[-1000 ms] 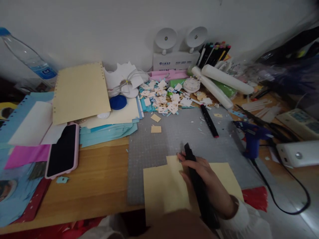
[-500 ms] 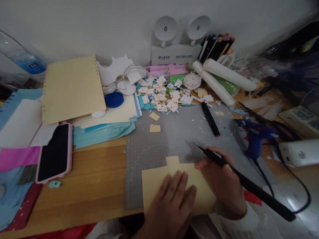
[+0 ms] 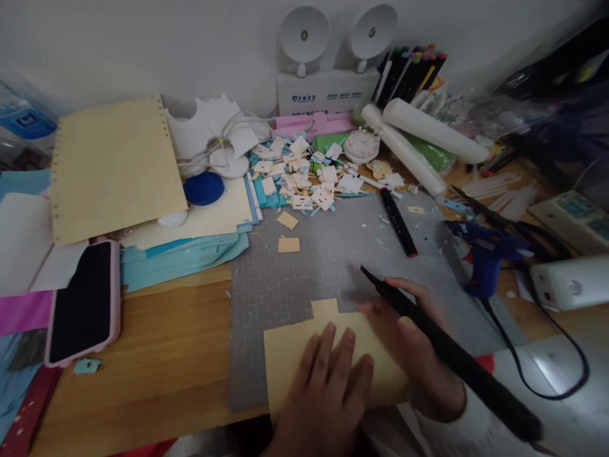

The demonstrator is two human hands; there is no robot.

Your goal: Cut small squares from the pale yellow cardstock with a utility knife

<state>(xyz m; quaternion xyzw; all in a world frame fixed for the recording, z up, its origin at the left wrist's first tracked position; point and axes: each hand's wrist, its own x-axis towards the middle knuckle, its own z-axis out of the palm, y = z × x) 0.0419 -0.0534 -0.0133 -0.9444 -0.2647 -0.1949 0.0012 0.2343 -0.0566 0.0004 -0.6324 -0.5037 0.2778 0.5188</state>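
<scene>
Paper (image 3: pixel 285 355) under left hand (image 3: pixel 328 384), marker (image 3: pixel 398 222) beyond, glue gun (image 3: pixel 486 254) rightward, scraps (image 3: pixel 304 174) behind

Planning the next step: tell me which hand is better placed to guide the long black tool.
Likely the right hand: it holds the long black tool; the left hand lies spread on the tan paper.
</scene>
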